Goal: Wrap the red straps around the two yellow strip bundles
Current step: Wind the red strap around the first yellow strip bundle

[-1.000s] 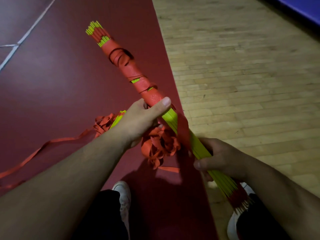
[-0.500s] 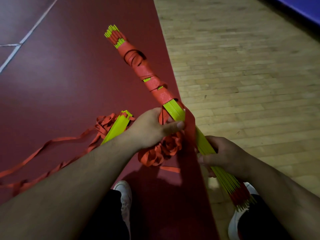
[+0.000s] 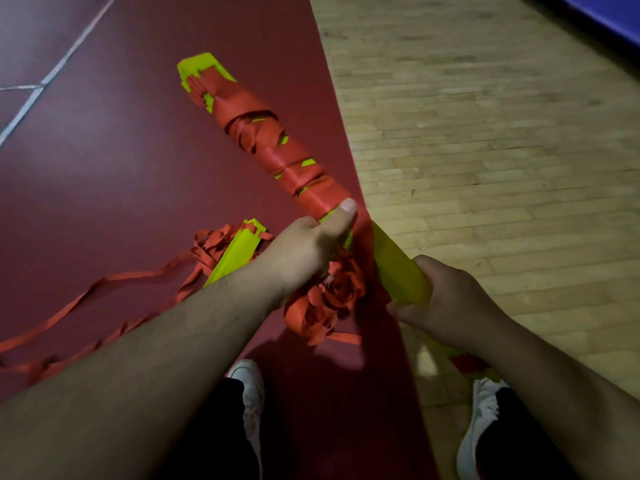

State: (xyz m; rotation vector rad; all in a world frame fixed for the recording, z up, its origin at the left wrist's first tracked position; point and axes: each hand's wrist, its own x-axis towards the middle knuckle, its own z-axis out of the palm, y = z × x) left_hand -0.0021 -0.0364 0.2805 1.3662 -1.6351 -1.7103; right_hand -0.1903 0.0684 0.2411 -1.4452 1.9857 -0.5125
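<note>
**Half-wrapped bundle held in both hands**

The held yellow strip bundle is slanting from near right to far left above the red mat. Uneven turns of red strap are covering its far half, with yellow showing through the gaps. The left hand is gripping the wrap's near edge, thumb on the last turn, and bunched strap is hanging beneath it. The right hand is closing its grip round the bare near part. The second bundle is lying on the mat behind the left wrist. Half a second ago the left thumb was on bare yellow, and since then the bundle has rolled to show a broader face.
</note>
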